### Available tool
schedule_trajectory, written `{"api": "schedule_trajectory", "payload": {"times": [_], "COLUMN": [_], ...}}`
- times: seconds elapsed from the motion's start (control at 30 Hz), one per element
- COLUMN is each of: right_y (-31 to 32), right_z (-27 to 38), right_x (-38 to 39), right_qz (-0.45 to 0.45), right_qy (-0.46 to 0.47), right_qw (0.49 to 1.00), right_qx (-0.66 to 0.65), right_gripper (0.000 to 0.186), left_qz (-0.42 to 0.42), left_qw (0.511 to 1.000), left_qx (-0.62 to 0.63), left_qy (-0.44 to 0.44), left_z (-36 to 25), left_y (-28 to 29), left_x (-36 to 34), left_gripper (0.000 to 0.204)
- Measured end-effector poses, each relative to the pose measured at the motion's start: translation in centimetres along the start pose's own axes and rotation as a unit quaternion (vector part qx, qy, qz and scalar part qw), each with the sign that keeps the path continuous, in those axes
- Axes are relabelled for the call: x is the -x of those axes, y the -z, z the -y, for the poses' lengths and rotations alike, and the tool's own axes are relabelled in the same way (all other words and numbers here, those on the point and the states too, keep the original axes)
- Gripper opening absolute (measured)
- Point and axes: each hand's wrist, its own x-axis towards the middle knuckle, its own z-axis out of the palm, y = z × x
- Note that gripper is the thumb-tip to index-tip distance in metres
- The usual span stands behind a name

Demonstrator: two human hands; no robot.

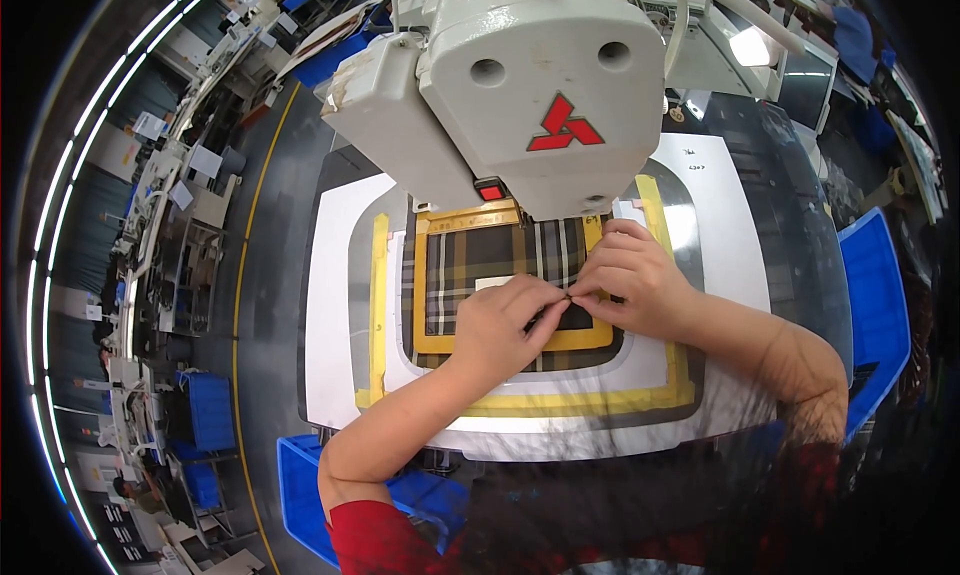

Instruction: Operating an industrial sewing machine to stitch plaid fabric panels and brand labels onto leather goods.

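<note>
A plaid fabric piece in brown, yellow and white lies inside a yellow frame template on the white machine bed. My left hand and my right hand meet over the fabric's lower right part. Their fingertips pinch something small together where they touch; a small white label shows just left of the left hand. The big white sewing machine head hangs directly above the fabric's far edge.
A blue plastic bin stands at the right and another blue bin at the lower left. A yellow floor line runs along the left aisle, beyond it other workstations and more blue crates.
</note>
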Motion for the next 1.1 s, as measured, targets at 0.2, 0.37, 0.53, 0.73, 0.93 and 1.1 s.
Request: {"api": "schedule_trajectory", "payload": {"times": [0.2, 0.37, 0.53, 0.73, 0.93, 1.1], "right_y": [1.7, 1.2, 1.2, 1.3, 1.2, 0.7], "right_z": [-0.5, 0.3, 0.7, 1.3, 3.1, 3.3], "right_x": [2.0, 2.1, 2.3, 2.6, 3.7, 3.8], "right_qz": [0.029, 0.061, 0.086, 0.106, 0.128, 0.167], "right_qy": [-0.053, -0.045, -0.003, 0.013, 0.017, 0.03], "right_qw": [0.998, 0.997, 0.996, 0.993, 0.985, 0.975], "right_qx": [0.002, -0.003, 0.033, 0.05, 0.118, 0.145], "right_gripper": [0.012, 0.01, 0.008, 0.011, 0.021, 0.026], "left_qz": [0.109, 0.145, 0.174, 0.22, 0.223, 0.219], "left_qw": [0.976, 0.972, 0.98, 0.975, 0.974, 0.974], "left_qx": [-0.121, -0.142, -0.076, 0.02, 0.024, -0.029], "left_qy": [-0.147, -0.12, -0.065, -0.021, -0.039, -0.052], "left_z": [-1.5, -2.3, -2.4, -1.4, -1.0, 0.9], "left_y": [-0.5, -0.5, 0.2, 1.4, 1.7, 0.5], "left_x": [0.4, 0.0, 0.7, 1.0, 0.4, -1.7], "left_gripper": [0.021, 0.014, 0.029, 0.035, 0.029, 0.034]}}
